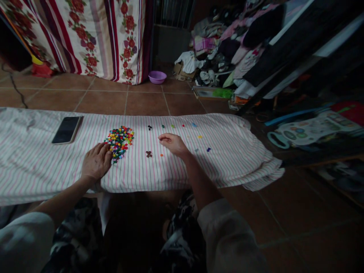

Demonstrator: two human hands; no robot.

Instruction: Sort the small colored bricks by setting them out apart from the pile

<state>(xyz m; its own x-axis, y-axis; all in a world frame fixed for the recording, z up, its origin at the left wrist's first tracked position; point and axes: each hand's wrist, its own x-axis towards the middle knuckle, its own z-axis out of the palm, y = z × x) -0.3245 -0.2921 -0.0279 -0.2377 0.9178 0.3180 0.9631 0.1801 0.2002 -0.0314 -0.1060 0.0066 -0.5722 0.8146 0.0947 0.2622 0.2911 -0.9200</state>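
Note:
A heap of small multicoloured pieces (pixel 121 140) lies on the striped cloth (pixel 71 167). My left hand (pixel 97 160) rests flat at the heap's left edge, fingertips touching it. Right of the heap, my right hand (pixel 173 144) is over the cloth with thumb and fingertips pinched; whatever they hold is too small to name. Around it are small groups: black pieces (pixel 149 127), brown pieces (pixel 149 154), an orange piece (pixel 162 154), green pieces (pixel 172 126), a red piece (pixel 183 125), blue pieces (pixel 193 124), yellow pieces (pixel 200 137) and dark blue pieces (pixel 208 149).
A phone (pixel 67 130) lies on the cloth at the left. Beyond the far edge, a purple basin (pixel 157 77) stands on the tiled floor beside a floral curtain (pixel 108 38). Piled clothes (pixel 210 41) are at the back right, and a white toy panel (pixel 307 129) is at the right.

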